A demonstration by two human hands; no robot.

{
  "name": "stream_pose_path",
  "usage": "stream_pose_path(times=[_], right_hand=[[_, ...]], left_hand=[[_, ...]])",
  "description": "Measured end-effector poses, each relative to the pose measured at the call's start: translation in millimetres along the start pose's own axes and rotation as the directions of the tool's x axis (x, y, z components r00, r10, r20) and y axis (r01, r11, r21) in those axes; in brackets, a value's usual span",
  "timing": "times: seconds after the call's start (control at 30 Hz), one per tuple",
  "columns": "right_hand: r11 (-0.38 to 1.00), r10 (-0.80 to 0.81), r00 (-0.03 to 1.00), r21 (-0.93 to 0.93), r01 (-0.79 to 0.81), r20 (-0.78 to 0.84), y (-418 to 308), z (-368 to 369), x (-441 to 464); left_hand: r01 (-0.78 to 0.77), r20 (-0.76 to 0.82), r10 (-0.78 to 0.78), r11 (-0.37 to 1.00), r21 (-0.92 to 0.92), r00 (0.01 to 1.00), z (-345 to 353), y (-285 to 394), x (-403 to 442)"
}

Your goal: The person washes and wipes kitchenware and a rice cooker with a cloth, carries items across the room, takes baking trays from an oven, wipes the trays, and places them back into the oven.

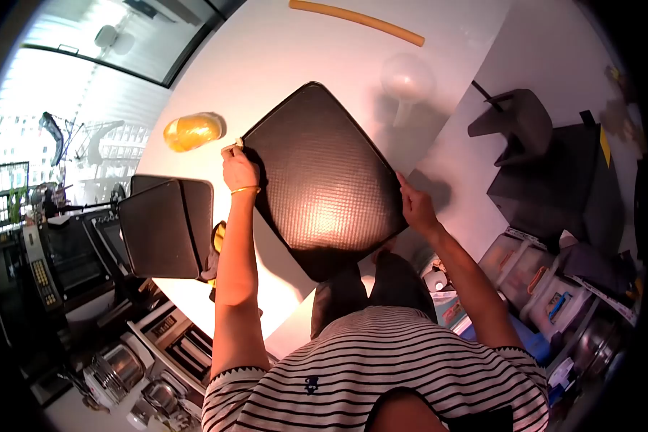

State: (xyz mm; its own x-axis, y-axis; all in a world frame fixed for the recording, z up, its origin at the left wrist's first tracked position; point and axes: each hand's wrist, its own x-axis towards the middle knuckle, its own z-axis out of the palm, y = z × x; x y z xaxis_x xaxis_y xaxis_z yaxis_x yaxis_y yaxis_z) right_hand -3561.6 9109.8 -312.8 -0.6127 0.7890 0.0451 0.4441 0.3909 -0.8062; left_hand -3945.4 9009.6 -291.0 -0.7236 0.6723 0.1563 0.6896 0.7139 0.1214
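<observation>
A large black baking tray (pixel 324 173) with a fine woven texture and a thin raised rim is held tilted above the white table. My left hand (pixel 239 171) has its fingers closed at the tray's left corner, and a small pale bit shows at the fingertips; what it is I cannot make out. On the opposite edge, my right hand (pixel 417 207) grips the tray's right side. A yellow bundle in clear plastic (pixel 192 133) lies on the table just beyond my left hand. Further left are black trays (pixel 167 229) of similar look, overlapping each other.
An orange-brown stick (pixel 356 21) lies at the table's far side. A pale round object with a stem (pixel 408 77) is near it. To the right stand a dark angular object (pixel 518 126) and plastic bins (pixel 533 273). Metal pots (pixel 115 371) and a drawer unit (pixel 173 338) are lower left.
</observation>
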Motion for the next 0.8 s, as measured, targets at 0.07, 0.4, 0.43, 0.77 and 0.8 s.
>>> stream_pose_path(times=[0.07,0.4,0.43,0.77,0.8], right_hand=[[1.0,-0.017,1.0,-0.016,0.017,0.01,3.9,-4.5,4.4],[0.997,0.073,0.985,-0.045,-0.067,0.156,4.6,-12.9,22.2],[0.995,0.092,0.984,-0.048,-0.085,0.151,5.6,-12.7,23.8],[0.95,0.159,0.987,0.273,-0.153,0.001,4.0,3.0,22.3],[0.935,0.15,0.986,0.335,-0.119,-0.069,7.6,8.5,22.5]], left_hand=[[-0.057,-0.03,0.056,0.998,-0.031,0.998,5.0,13.1,3.1],[-0.413,-0.086,0.404,0.882,-0.226,0.911,27.8,148.7,77.6],[-0.421,-0.075,0.415,0.876,-0.235,0.906,27.7,158.8,83.2],[-0.589,-0.047,0.651,0.653,-0.476,0.758,9.9,197.2,-56.7],[-0.601,-0.023,0.669,0.653,-0.461,0.743,7.1,198.5,-73.3]])
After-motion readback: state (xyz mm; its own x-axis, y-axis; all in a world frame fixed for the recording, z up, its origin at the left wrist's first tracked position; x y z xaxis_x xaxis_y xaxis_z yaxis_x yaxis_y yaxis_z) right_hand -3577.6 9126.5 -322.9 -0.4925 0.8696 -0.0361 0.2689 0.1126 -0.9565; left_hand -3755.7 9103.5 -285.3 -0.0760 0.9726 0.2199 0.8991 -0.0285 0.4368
